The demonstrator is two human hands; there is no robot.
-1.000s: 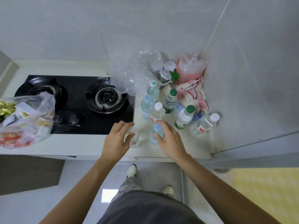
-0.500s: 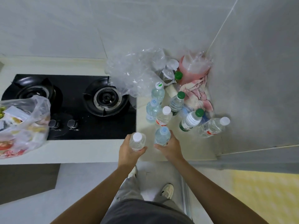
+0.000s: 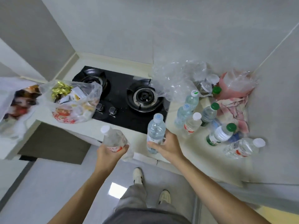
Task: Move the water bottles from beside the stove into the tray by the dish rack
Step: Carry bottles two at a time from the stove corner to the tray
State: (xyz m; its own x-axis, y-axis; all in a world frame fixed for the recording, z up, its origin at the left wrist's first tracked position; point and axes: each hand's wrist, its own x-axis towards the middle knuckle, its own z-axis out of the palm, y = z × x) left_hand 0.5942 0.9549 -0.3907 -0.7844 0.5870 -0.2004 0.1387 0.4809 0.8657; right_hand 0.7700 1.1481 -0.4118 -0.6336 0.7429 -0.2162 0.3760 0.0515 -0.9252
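— Where do we stand?
— Both bottles hang at the tabletop (image 3: pixel 191 152) front edge, open floor (image 3: pixel 68 183) beneath us.
— Anything we can't see?
— The snack bag (image 3: pixel 72 101) covers the stove's (image 3: pixel 123 101) left corner.
— And our fingers?
— Left hand (image 3: pixel 110 152) wraps the white-capped bottle (image 3: pixel 113 138); right hand (image 3: pixel 168 144) curls round the blue-capped bottle (image 3: pixel 156 131) — six more bottles (image 3: pixel 192 123) stand beside the stove.

Head camera looks steeply down, seemingly tilted.
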